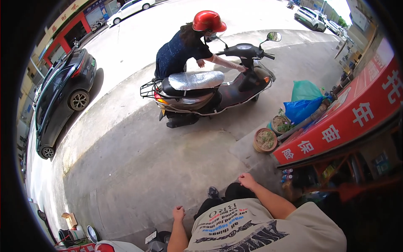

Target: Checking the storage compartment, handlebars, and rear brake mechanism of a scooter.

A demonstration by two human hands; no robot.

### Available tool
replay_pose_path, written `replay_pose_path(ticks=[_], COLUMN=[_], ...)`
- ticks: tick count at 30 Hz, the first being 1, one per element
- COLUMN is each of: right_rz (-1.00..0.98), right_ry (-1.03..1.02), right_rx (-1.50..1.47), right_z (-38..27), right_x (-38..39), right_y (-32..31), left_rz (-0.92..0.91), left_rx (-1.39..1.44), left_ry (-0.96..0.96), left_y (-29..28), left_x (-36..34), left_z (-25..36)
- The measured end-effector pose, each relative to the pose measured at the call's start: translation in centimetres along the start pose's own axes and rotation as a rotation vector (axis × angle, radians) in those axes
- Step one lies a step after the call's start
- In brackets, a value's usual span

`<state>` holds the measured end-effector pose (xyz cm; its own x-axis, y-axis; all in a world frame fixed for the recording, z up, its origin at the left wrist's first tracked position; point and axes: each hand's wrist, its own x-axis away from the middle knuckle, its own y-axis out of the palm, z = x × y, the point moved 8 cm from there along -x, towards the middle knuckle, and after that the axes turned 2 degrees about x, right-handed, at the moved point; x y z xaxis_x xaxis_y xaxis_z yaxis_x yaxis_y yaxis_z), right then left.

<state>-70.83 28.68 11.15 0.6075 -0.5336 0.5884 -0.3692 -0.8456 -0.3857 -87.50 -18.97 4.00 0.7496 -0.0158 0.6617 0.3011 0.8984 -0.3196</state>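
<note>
Ahead of left hand (179, 213) and nearer right hand (247, 180), both loosely curled, seemingly empty: scooter (214, 101), long axis crosswise; flowerpot (263, 150) front-right.

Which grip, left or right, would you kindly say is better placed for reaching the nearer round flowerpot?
Probably the right grip: it is visibly closer to the flowerpot, which stands ahead on the person's right. The left grip is farther back, on the body's other side.

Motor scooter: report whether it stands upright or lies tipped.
The motor scooter stands upright: its handlebar and silver-covered seat sit above the low footboard.
</note>
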Motion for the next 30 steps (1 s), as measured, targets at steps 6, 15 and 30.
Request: replay_pose_path(ticks=[6, 15, 30], right_rz=[0.205, 0.335, 0.227], right_ry=[0.158, 0.441, 0.236], right_rx=[0.129, 0.400, -0.288], right_z=[6.1, 21.8, 3.4], right_x=[0.9, 1.2, -24.3], right_y=[-4.2, -10.5, -17.9], left_rz=[-0.110, -0.194, -0.148], left_rx=[-0.116, -0.167, -0.398], left_ry=[0.112, -0.005, -0.011], left_y=[3.4, 8.7, 22.7], left_x=[-5.9, -6.5, -12.6], left_z=[10.1, 8.6, 20.7])
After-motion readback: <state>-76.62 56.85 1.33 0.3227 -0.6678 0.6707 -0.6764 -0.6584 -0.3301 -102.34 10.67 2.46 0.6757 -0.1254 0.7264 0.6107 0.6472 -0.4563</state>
